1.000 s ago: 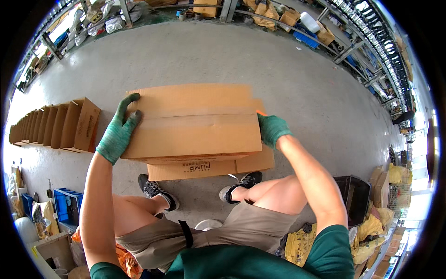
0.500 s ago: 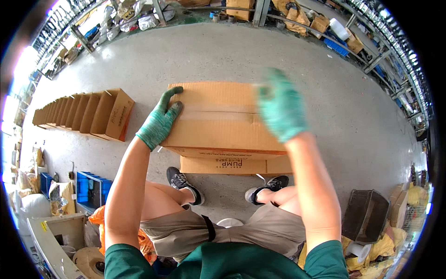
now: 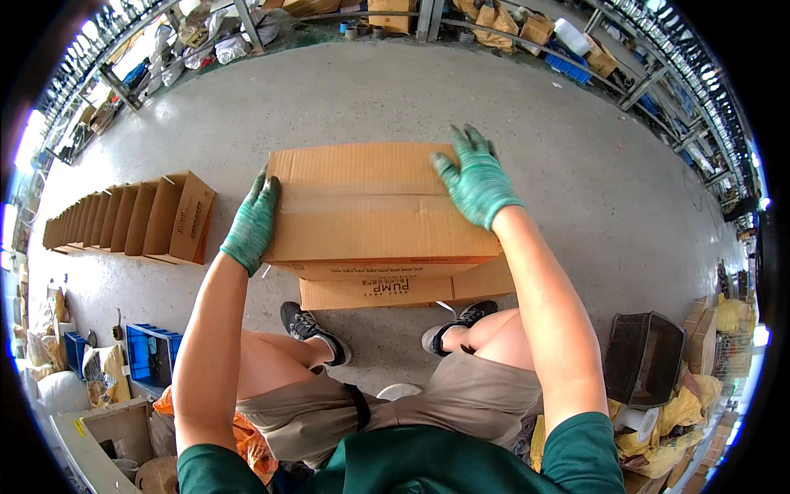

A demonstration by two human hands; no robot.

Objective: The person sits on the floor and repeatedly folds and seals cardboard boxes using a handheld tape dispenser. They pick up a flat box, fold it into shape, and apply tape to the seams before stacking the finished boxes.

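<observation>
A closed brown cardboard carton [image 3: 362,226], with clear tape along its top seam, stands in front of me between my hands. My left hand [image 3: 251,224], in a green glove with dark fingertips, lies flat along its left side, fingers stretched. My right hand [image 3: 477,185], gloved alike, rests at the right edge of the carton's top with fingers spread. Below the carton's near side another piece of brown cardboard [image 3: 370,294] with dark print shows, just beyond my shoes. What lies under the carton is hidden.
A row of open brown cartons [image 3: 177,218] stands on the floor at the left. Blue crates [image 3: 154,354] sit at the lower left, and a dark plastic bin [image 3: 646,360] at the lower right. Metal shelving with boxes and bags [image 3: 494,29] runs along the far side.
My right hand, blurred before over the carton's right end, now rests there with fingers spread. My left hand has slid from the top corner onto the left side. The whole view has shifted slightly.
</observation>
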